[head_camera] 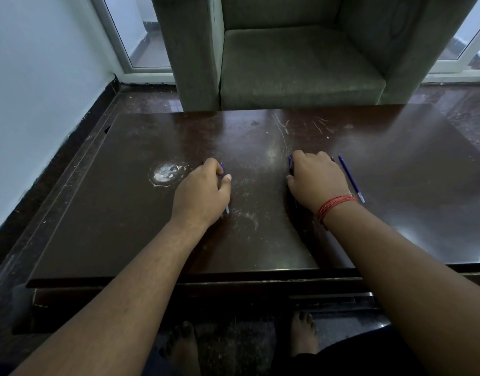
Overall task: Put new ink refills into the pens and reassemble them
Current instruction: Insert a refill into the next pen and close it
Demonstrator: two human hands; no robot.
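My left hand [203, 189] rests low on the dark wooden table [125, 213], fingers curled round a thin blue ink refill [227, 208]; its pale end pokes out under the palm and a blue bit shows by the fingertips. My right hand [315, 179], with a red thread on the wrist, is curled over a blue pen [290, 162] whose end shows at the fingertips; the remainder is hidden. A second blue refill [351, 178] with a clear end lies loose on the table just right of my right hand.
A white scuffed patch [167, 172] marks the table left of my left hand. A green armchair [293, 66] stands right behind the table's far edge. A wall runs along the left. My bare feet [304, 335] are under the near edge.
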